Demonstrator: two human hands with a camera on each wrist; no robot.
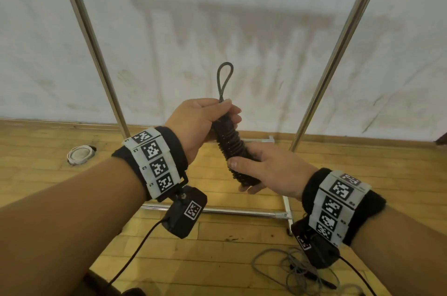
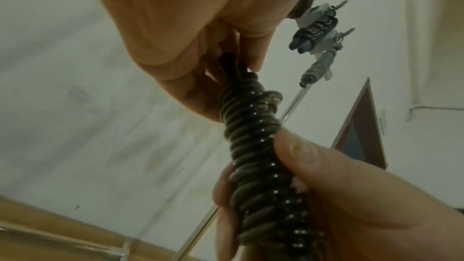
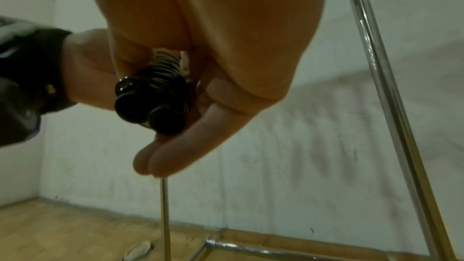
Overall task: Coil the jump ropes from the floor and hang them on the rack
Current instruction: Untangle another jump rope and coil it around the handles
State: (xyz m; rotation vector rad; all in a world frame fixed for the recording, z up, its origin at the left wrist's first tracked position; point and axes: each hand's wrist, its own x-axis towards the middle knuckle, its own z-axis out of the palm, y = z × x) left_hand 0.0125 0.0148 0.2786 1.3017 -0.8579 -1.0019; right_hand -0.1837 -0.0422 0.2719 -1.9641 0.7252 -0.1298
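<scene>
Left hand (image 1: 198,124): your grip pinches the black coiled rope (image 1: 232,150) below its loop (image 1: 225,78).
Right hand (image 1: 268,170): clenched around the bundle's near end — hold firm.
Next: lift the loop onto the rack (image 1: 338,49) — keep wraps tight.

It looks like a bare practice room: a wooden parquet floor (image 1: 60,174), a stained white wall (image 1: 217,29) and a metal rack (image 1: 338,49).

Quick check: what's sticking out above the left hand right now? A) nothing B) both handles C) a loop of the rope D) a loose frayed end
C: a narrow loop of the coiled jump rope stands up above the left hand; the right hand grips the bundle's lower end.
</scene>
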